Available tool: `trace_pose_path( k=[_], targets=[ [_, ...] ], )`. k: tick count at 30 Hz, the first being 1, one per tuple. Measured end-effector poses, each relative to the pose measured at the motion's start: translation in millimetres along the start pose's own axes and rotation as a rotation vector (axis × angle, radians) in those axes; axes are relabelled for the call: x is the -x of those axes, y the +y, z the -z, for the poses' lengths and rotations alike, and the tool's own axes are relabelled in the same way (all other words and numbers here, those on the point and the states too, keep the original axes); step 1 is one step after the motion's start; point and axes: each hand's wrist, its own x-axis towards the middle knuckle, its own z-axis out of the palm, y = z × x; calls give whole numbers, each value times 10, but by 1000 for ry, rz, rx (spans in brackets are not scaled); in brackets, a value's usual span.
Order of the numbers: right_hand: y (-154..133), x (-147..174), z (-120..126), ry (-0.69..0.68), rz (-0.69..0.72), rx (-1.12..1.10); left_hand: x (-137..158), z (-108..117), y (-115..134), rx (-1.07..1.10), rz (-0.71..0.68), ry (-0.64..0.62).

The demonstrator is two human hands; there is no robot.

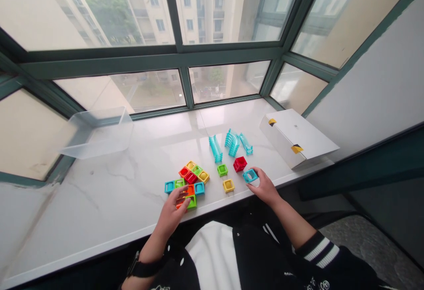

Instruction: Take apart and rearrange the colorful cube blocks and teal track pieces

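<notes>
My right hand pinches a blue hollow toy block near the sill's front edge. My left hand lies with fingers apart over a cluster of coloured blocks, touching or just above an orange block and a green block. In that cluster sit blue blocks, a red block, a yellow block and several others. Between my hands stand a single green block and a yellow block. A red block is just behind the held one.
Teal translucent track pieces, one of them curved, lie behind the blocks. A clear plastic bin is at the left by the window. To the right sits a white box with yellow-black tape. The marble-patterned sill ends close to my body.
</notes>
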Motion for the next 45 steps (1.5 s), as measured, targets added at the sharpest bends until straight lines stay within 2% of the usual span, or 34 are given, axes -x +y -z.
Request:
trace_pose_path(
  k=[4,10,14,23,35,45],
  targets=[
    [342,-29,-131,13,-80,57,6,12,1,-11,7,1],
    [735,-304,-63,108,-217,129,1,28,-44,-23,9,-5],
    [877,-495,-76,116,-225,174,-6,26,-61,-22,12,1],
    [1082,-585,-317,189,-95,193,-11,26,-61,-20,37,8],
    [1130,-589,-349,203,-52,249,-16,-68,-87,15,55,-11],
    [1140,-590,-344,184,-78,260,-5,-57,-68,17,49,2]
  ],
)
